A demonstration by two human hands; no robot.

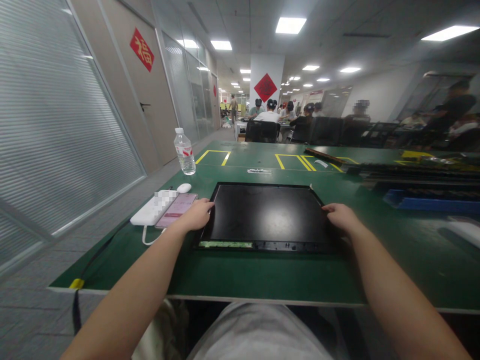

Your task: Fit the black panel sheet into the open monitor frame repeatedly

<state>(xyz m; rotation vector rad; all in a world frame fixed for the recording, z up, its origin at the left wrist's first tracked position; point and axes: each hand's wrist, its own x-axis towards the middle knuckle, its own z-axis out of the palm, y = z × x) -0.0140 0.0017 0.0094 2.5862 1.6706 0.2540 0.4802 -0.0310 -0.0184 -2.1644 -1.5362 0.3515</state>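
The black, rectangular screen [262, 215] lies glossy side up on the table [262, 277], long edges at twelve and six o'clock. Its thin frame is black; a green strip [226, 244] lines the edge at seven, and glare whitens the surface just toward three.

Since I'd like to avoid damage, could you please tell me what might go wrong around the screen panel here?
The left hand is close beside the phone, so shifting the screen panel leftward might bump it. The green strip along the panel's near edge looks exposed and could get scraped.
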